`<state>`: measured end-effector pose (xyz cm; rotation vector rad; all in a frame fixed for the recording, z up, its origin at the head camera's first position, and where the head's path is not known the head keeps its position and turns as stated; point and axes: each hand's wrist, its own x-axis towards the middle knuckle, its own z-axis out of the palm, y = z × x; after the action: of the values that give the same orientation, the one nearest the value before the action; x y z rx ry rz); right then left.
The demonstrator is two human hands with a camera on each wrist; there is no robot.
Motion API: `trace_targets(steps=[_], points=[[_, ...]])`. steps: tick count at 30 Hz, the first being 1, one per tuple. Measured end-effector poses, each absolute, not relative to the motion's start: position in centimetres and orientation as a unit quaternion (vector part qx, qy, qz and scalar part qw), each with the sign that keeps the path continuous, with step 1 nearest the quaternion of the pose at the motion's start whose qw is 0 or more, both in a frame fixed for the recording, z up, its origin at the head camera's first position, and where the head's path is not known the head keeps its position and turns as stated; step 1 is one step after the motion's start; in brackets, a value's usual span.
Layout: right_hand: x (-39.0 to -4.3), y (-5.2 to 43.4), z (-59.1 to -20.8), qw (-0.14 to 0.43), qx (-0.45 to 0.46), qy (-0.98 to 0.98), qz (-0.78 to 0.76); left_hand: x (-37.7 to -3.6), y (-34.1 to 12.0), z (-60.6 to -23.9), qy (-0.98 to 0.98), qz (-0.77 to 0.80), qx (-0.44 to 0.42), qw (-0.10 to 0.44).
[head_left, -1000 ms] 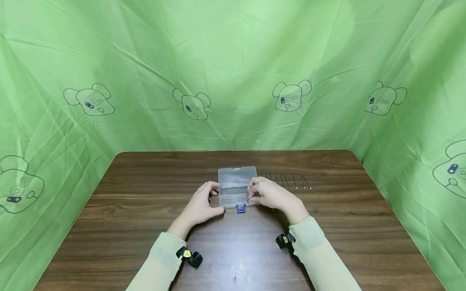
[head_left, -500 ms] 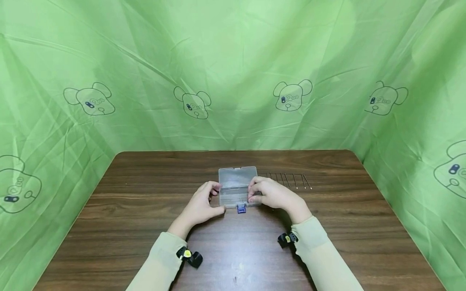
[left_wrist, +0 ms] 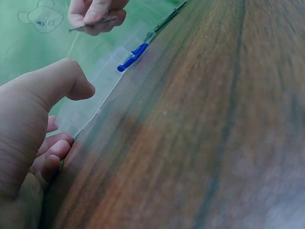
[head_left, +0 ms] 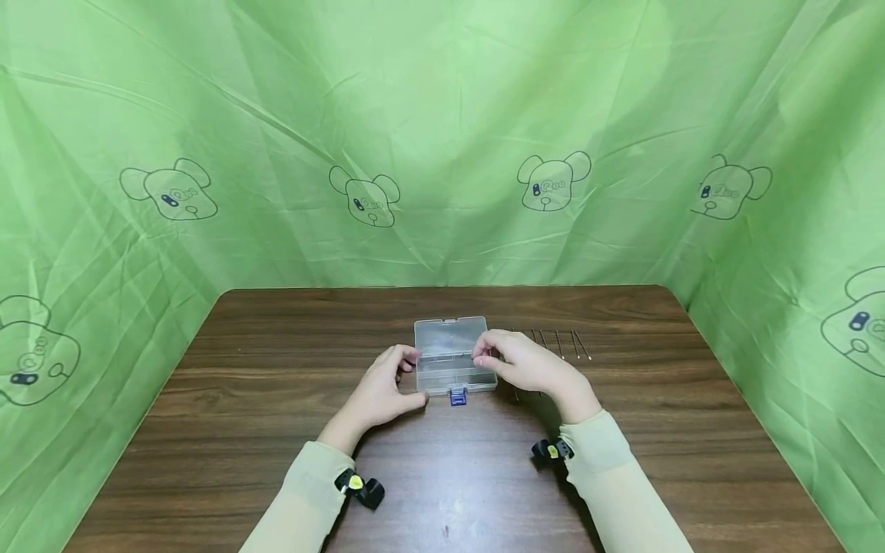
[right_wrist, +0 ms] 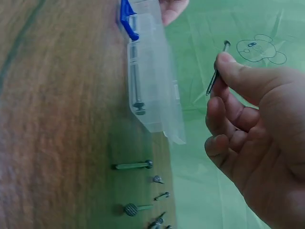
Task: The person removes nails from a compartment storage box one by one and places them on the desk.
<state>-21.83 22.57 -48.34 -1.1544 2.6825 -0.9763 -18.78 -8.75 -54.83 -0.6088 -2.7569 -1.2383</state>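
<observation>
The dark brown wooden bench (head_left: 276, 399) shows a streaked grain under a smooth, faintly glossy finish (a pale sheen lies near its front edge). The clear rectangular plastic box (head_left: 452, 361) is translucent and slightly frosted, with a glossy blue plastic latch (head_left: 457, 396). The thin grey metal nail (right_wrist: 217, 74) pinched in the right hand (head_left: 528, 365) looks dull, as do the loose metal nails (head_left: 563, 343). The green cartoon-bear cloth backdrop (head_left: 442, 138) is thin, creased and softly shiny.
</observation>
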Motion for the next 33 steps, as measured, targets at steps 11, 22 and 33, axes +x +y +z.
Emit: trace_targets(steps=[11, 22, 33], points=[[-21.1, 23.4, -47.3, 0.038, -0.350, 0.868, -0.350, -18.7, -8.9, -54.9, -0.892, -0.402, -0.203, 0.034], [-19.7, 25.9, -45.2, 0.007, -0.359, 0.863, -0.355, -18.7, -8.7, -54.7, -0.894, -0.403, -0.195, 0.032], [-18.9, 31.5, -46.4, -0.047, -0.250, 0.905, -0.341, -18.6, -8.7, -54.9, -0.895, -0.400, -0.196, 0.031]])
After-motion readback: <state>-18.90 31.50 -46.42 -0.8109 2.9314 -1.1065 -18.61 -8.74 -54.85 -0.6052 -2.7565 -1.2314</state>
